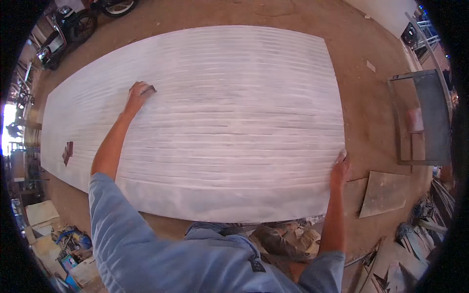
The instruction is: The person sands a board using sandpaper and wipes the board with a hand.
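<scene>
From the head camera, my left grip (138, 95) is closed on a small, thin, dark piece (148, 91), out over the large, white, ribbed panel (220, 146). I judge that the piece could fold or slip if its edge caught a rib, or if pale dust made it slick. Pressing unevenly there could score the ridges. My right grip (340, 168) is at the panel's side edge; I cannot tell whether its fingers are clamped or merely resting, so leaning on it could shift the panel or let the hand slide off.

Nearer my body and left of the left grip, a dark red, creased scrap (68, 153) lies on the panel; a wide sweep of the forearm or blue cloth sleeve (115, 207) could knock it away. Just outward from the right grip, a flat grey board (385, 194) on the brown floor (364, 112) could trip me if I stepped round. Beyond it stands a grey, boxy frame (432, 117); a motorcycle (56, 46) is parked far beyond the left grip.
</scene>
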A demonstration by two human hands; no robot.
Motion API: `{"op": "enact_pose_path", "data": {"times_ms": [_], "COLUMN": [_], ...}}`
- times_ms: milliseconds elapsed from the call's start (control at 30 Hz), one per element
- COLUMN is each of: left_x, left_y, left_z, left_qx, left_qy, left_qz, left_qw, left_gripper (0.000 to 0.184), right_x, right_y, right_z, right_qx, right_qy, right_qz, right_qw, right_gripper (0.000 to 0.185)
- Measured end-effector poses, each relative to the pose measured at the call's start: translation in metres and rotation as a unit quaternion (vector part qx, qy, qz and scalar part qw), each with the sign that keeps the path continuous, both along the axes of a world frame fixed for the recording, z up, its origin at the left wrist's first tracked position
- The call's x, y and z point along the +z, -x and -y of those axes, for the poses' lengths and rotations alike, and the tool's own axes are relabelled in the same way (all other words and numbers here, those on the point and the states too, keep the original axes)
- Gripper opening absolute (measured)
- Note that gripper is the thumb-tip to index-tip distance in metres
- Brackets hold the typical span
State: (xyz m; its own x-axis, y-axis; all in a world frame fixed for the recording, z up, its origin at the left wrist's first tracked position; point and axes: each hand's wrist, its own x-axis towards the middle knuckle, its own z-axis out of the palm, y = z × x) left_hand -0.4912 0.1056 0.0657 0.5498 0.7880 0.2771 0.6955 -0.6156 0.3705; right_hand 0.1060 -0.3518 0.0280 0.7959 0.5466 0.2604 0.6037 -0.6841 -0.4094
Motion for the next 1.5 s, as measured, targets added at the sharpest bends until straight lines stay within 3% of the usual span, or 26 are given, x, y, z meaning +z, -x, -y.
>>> {"op": "enact_pose_path", "data": {"times_ms": [100, 167, 200, 233, 300, 367, 467, 533, 567, 600, 633, 700, 800, 833, 867, 933, 1000, 1033, 1100, 1133, 1200, 1233, 1267, 1367, 1433, 1500], "left_x": [-0.034, -0.04, -0.065, -0.053, -0.051, -0.039, -0.034, -0.045, -0.019, -0.045, -0.04, -0.008, -0.042, -0.036, -0.043, -0.08, -0.035, -0.032, -0.03, -0.045, -0.034, -0.066, -0.05, -0.012, -0.013, -0.03], "left_y": [-0.059, -0.161, -0.213, -0.268, -0.357, -0.421, -0.421, -0.344, -0.295, -0.241, -0.193, -0.149, -0.204, -0.247, -0.29, -0.382, -0.433, -0.432, -0.418, -0.389, -0.288, -0.236, -0.18, -0.088, -0.101, -0.14], "left_z": [0.005, 0.036, 0.046, 0.067, 0.095, 0.123, 0.115, 0.083, 0.084, 0.059, 0.042, 0.042, 0.048, 0.07, 0.08, 0.093, 0.122, 0.117, 0.109, 0.097, 0.077, 0.045, 0.036, 0.031, 0.053, 0.065], "left_qx": [-0.06, -0.065, -0.075, -0.073, -0.161, -0.161, -0.195, -0.152, -0.071, -0.15, -0.164, -0.121, -0.118, -0.113, -0.14, -0.152, -0.209, -0.206, -0.223, -0.161, -0.172, -0.142, -0.141, -0.062, -0.07, -0.088], "left_qy": [-0.053, 0.002, -0.1, 0.004, -0.045, -0.051, -0.031, 0.018, 0.039, -0.118, -0.117, 0.013, -0.032, -0.026, -0.053, -0.088, -0.032, -0.039, -0.033, -0.045, -0.047, -0.117, -0.147, -0.051, -0.05, -0.071], "left_qz": [0.027, 0.094, 0.121, 0.114, 0.118, 0.112, 0.045, 0.049, 0.032, 0.091, 0.08, 0.038, 0.108, 0.116, 0.106, 0.184, 0.136, 0.142, 0.069, 0.05, 0.05, 0.085, 0.059, 0.026, 0.05, 0.035], "left_qw": [0.996, 0.993, 0.985, 0.991, 0.979, 0.979, 0.979, 0.987, 0.996, 0.977, 0.976, 0.992, 0.987, 0.986, 0.983, 0.967, 0.968, 0.968, 0.972, 0.985, 0.983, 0.979, 0.977, 0.996, 0.995, 0.993], "left_gripper": [0.013, 0.018, 0.023, 0.025, 0.027, 0.027, 0.028, 0.029, 0.029, 0.022, 0.018, 0.015, 0.012, 0.009, 0.018, 0.019, 0.018, 0.018, 0.024, 0.031, 0.027, 0.022, 0.019, 0.016, 0.014, 0.011], "right_x": [0.029, 0.019, 0.017, 0.023, 0.038, 0.029, 0.02, 0.025, 0.038, 0.043, 0.038, 0.026, 0.01, 0.011, 0.014, 0.021, 0.021, 0.015, 0.002, 0.004, 0.008, 0.002, -0.007, -0.006, 0.013, 0.031], "right_y": [0.017, 0.011, 0.007, 0.007, 0.016, 0.014, 0.004, 0.011, 0.02, 0.025, 0.022, 0.013, 0.0, 0.0, 0.003, 0.002, 0.002, -0.002, -0.004, -0.003, 0.005, 0.003, -0.005, -0.001, 0.009, 0.02], "right_z": [-0.01, -0.007, -0.004, -0.007, -0.009, 0.002, 0.002, -0.001, -0.005, -0.008, -0.007, -0.004, -0.001, -0.001, -0.001, -0.001, 0.0, 0.0, 0.004, 0.0, 0.003, 0.008, 0.01, 0.007, 0.0, -0.004], "right_qx": [-0.062, -0.058, -0.051, -0.055, -0.068, -0.074, -0.059, -0.049, -0.06, -0.072, -0.075, -0.074, -0.049, -0.051, -0.058, -0.058, -0.072, -0.069, -0.055, -0.052, -0.053, -0.057, -0.038, -0.033, -0.049, -0.073], "right_qy": [0.088, 0.089, 0.087, 0.088, 0.123, 0.119, 0.068, 0.031, 0.034, 0.037, 0.038, 0.073, 0.094, 0.095, 0.124, 0.154, 0.155, 0.151, 0.027, 0.023, 0.004, 0.007, 0.006, -0.008, -0.022, 0.063], "right_qz": [-0.068, -0.048, -0.031, -0.027, -0.072, -0.067, -0.067, -0.085, -0.105, -0.124, -0.129, -0.094, -0.036, -0.035, -0.032, -0.022, -0.018, -0.011, -0.022, -0.022, -0.066, -0.072, -0.039, -0.046, -0.085, -0.096], "right_qw": [0.992, 0.993, 0.994, 0.994, 0.987, 0.988, 0.994, 0.995, 0.992, 0.989, 0.988, 0.99, 0.994, 0.994, 0.99, 0.986, 0.985, 0.986, 0.998, 0.998, 0.996, 0.996, 0.999, 0.998, 0.995, 0.991], "right_gripper": [0.05, 0.048, 0.047, 0.047, 0.045, 0.045, 0.045, 0.045, 0.045, 0.045, 0.045, 0.047, 0.048, 0.048, 0.048, 0.048, 0.047, 0.047, 0.045, 0.045, 0.044, 0.044, 0.044, 0.045, 0.046, 0.047]}}
